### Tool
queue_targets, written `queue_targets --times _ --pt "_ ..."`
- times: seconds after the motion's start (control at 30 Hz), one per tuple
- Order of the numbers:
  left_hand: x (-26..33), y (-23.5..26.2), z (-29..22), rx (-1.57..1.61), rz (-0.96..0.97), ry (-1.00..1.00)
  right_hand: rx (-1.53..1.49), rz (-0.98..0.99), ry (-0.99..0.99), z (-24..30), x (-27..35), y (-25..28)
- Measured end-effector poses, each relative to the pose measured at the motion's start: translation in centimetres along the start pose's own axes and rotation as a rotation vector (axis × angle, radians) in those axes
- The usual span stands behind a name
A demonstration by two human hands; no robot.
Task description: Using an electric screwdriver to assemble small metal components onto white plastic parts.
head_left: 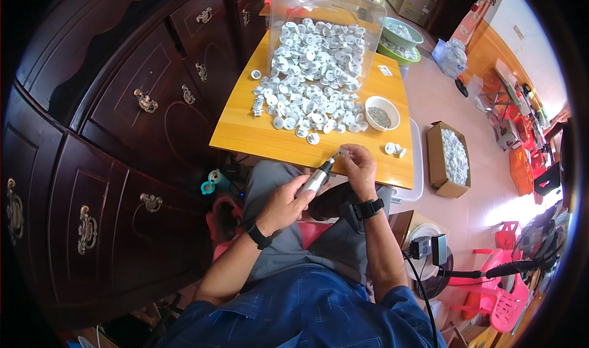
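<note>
Near the middle of the frame, the left hand (pixel 285 204) is wrapped around a silver and black pen-shaped power tool (pixel 317 180), whose nose slants toward the upper right. The right hand (pixel 361 169), just beside that nose, has its thumb and fingers pinched on a small pale piece (pixel 342 153); its exact shape is too small to make out, and whether the tool's tip touches it I cannot tell. Both hands are at the near edge of a yellow wooden surface (pixel 240 128) in the upper centre of the frame. A black wristband (pixel 261 234) circles the left wrist, and another black band (pixel 370 208) the right

Across the surface spreads a heap of white round-headed plastic parts (pixel 319 52), piled inside a clear plastic bin (pixel 328 3) at the top centre and spilling out in front of it. To the right of the heap stands a white bowl (pixel 369 111) holding small grey bits (pixel 380 117), and a few loose white parts (pixel 396 150) lie apart below it. Toward the right, on the floor (pixel 481 216), a cardboard box (pixel 437 164) is filled with more white pieces (pixel 454 154). A dark wooden cabinet (pixel 153 182) takes up the left of the frame
</note>
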State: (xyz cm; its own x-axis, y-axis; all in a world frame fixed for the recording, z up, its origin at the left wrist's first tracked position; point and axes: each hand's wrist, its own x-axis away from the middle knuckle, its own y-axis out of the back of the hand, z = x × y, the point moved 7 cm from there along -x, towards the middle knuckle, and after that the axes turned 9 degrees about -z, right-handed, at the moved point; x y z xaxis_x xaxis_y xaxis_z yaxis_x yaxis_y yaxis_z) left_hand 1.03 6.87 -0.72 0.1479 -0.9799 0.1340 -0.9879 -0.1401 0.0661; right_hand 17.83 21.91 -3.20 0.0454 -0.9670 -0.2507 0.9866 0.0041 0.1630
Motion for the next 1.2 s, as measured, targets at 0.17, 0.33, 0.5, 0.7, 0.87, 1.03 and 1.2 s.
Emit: queue_targets --times 0.17,0.33,0.5,0.7,0.87,1.03,1.2 --pt "0.0 -0.3 0.0 0.057 0.057 0.042 -0.073 0.020 -0.017 -0.7 0.2 -0.1" --pt "0.1 -0.3 -0.3 0.084 0.019 0.015 -0.098 0.019 -0.035 -0.3 0.3 -0.6" --pt "0.1 -0.3 -0.3 0.075 0.037 0.044 -0.116 0.015 -0.073 -0.7 0.4 -0.6" --pt "-0.1 -0.1 0.3 0.032 0.028 0.042 0.010 0.044 -0.081 0.0 -0.3 0.6" --pt "-0.2 0.0 0.4 0.013 0.015 0.056 0.660 -0.109 0.306 2.5 -2.6 5.4" --pt "-0.2 0.2 0.6 -0.008 0.011 0.074 0.798 -0.257 0.333 4.9 -5.3 8.6" --pt "-0.2 0.3 0.0 -0.030 0.011 0.053 0.819 -0.236 0.415 6.6 -10.1 9.0"
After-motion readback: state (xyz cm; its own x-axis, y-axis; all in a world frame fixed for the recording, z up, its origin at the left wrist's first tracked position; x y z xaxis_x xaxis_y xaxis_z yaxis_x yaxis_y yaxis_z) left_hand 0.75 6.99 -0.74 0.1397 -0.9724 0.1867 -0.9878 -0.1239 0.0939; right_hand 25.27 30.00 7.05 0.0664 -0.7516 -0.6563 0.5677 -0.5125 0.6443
